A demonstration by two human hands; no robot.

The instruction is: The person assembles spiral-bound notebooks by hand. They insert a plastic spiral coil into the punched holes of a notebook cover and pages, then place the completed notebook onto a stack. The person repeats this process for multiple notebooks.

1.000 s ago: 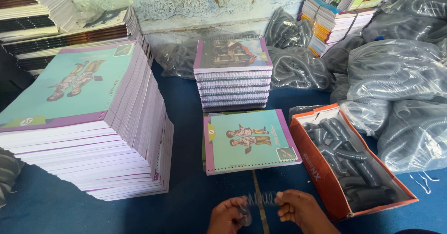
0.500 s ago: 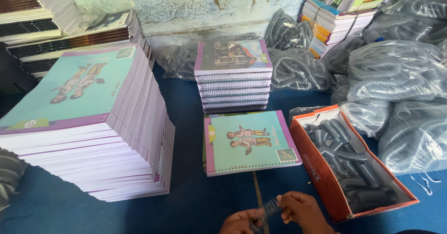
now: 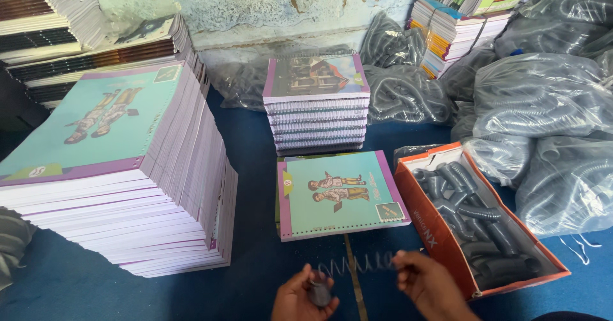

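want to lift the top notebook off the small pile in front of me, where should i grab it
Grip the notebook by its right long edge, coming from the right. It lies flat, its punched binding side on the left, and the right edge slightly overhangs beside the orange box. The near short edge, facing the hands, also looks free.

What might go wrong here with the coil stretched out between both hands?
The spiral coil is pulled thin between the left hand and right hand; it may deform or spring free. The orange box sits beside the right hand and could be knocked. The tall notebook stack leans unevenly and might slide.
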